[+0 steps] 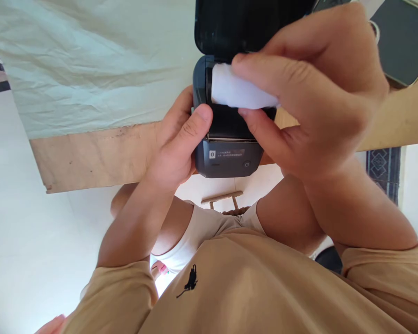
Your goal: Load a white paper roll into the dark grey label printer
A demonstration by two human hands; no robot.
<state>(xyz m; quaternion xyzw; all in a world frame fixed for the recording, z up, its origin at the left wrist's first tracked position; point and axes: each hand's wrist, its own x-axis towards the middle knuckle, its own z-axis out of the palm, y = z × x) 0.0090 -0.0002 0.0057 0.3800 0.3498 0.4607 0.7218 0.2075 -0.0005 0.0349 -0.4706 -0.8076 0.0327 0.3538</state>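
A small dark label printer (228,157) is held in front of me at the table's edge, its lid (244,25) flipped open and standing up. My left hand (177,139) is wrapped round the printer's left side, thumb on its top edge. My right hand (313,93) pinches a white paper roll (240,90) between thumb and fingers. The roll lies crosswise in the printer's open compartment. Its right end is hidden by my fingers.
A wooden table (97,153) covered with a pale cloth (90,65) stretches beyond the printer. A dark flat object (404,39) lies at the upper right. Below are my knees, beige shirt (264,287) and a white floor (21,232).
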